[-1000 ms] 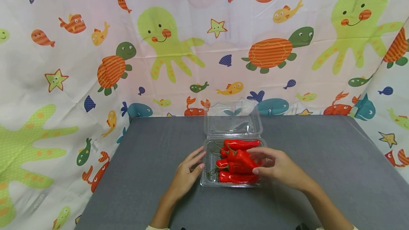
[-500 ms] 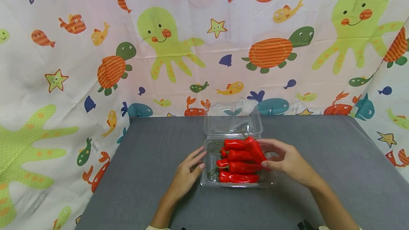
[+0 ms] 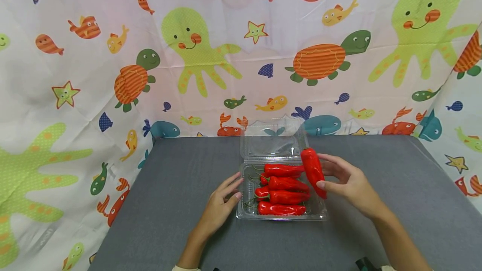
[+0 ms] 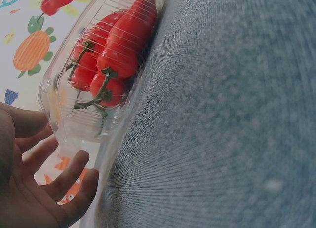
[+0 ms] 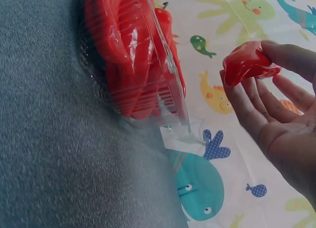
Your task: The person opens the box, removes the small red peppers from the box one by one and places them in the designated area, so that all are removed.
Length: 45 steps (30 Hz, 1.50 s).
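Observation:
My right hand (image 3: 348,185) pinches a red pepper (image 3: 313,174) between thumb and fingers, above the right side of a clear plastic clamshell box (image 3: 280,218). In the right wrist view that pepper (image 5: 246,64) points its blunt tip at the camera, apart from the box. Several more red peppers (image 3: 288,184) with green stems lie in the box, stems to the left. My left hand (image 3: 220,205) is at the box's left edge, fingers loosely bent. Seen from the left wrist, the fingertips (image 4: 79,161) are right at the box's clear rim (image 4: 47,92).
The box's clear lid (image 3: 273,147) stands open at the back, hinged to the base. A grey cloth (image 3: 188,170) covers the table. Behind and at both sides hangs a curtain (image 3: 233,32) printed with sea animals.
The right hand has lifted one pepper off the others and carried it to the right, turning it more upright. The left hand has stayed in place.

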Tool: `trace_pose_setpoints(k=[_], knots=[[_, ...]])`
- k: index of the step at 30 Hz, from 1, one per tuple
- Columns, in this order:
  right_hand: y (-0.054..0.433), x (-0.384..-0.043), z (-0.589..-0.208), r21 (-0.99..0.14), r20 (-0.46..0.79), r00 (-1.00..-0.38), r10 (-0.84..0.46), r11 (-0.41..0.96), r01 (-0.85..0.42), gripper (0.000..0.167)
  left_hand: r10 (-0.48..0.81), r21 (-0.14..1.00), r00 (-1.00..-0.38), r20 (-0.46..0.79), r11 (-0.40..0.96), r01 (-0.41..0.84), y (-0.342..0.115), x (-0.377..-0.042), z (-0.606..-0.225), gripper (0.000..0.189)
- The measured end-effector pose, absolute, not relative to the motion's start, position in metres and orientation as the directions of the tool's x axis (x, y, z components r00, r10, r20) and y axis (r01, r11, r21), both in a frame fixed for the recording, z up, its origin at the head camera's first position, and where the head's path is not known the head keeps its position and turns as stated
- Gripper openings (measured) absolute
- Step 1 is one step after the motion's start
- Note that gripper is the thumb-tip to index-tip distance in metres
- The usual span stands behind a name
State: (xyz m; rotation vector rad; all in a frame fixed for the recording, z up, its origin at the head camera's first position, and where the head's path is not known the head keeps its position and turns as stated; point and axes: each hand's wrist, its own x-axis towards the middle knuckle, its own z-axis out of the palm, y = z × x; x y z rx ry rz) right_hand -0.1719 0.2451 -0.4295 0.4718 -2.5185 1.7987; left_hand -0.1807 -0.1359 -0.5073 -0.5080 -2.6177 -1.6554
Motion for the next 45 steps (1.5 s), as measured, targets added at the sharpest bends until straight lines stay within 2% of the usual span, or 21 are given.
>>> trace_pose_setpoints(k=[11, 21, 25, 37, 45], knots=[[0.258, -0.176, -0.432, -0.918, 0.206, -0.969, -0.134, 0.316, -0.239, 0.068, 0.264, 0.884, -0.949, 0.170, 0.384, 0.266, -0.136, -0.181, -0.507, 0.046], [0.274, -0.182, -0.438, -0.950, 0.201, -0.967, -0.159, 0.211, -0.232, 0.076, 0.263, 0.879, -0.950, 0.169, 0.396, 0.266, -0.136, -0.181, -0.508, 0.046], [0.277, -0.184, -0.442, -0.952, 0.190, -0.971, -0.142, 0.215, -0.218, 0.075, 0.264, 0.878, -0.949, 0.171, 0.395, 0.269, -0.136, -0.181, -0.508, 0.046], [0.288, -0.191, -0.456, -0.971, 0.101, -0.994, -0.047, 0.211, -0.109, 0.072, 0.269, 0.880, -0.948, 0.169, 0.393, 0.268, -0.137, -0.180, -0.506, 0.046], [0.298, -0.198, -0.469, -0.977, -0.002, -1.000, -0.007, 0.213, 0.001, 0.077, 0.270, 0.876, -0.946, 0.178, 0.394, 0.277, -0.136, -0.181, -0.506, 0.046]])
